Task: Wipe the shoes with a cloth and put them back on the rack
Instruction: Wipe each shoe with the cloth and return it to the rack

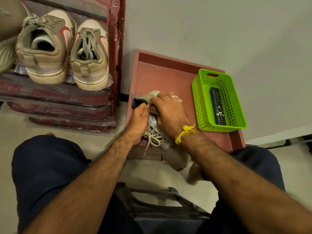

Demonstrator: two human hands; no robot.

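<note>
A grey shoe with pale laces lies on the pink-red low table in front of me. My left hand grips it on the left side, next to its dark blue collar. My right hand lies over the shoe's top and presses a small brownish ribbed cloth against it. Both hands hide most of the shoe's upper. To the left stands the red shoe rack, with a pair of beige sneakers with red marks on a shelf, heels towards me.
A green plastic basket holding a black remote sits on the table's right side. The rack's lower shelves are wrapped in plastic film. My knees in dark trousers frame the view, and a dark stool frame lies below my arms.
</note>
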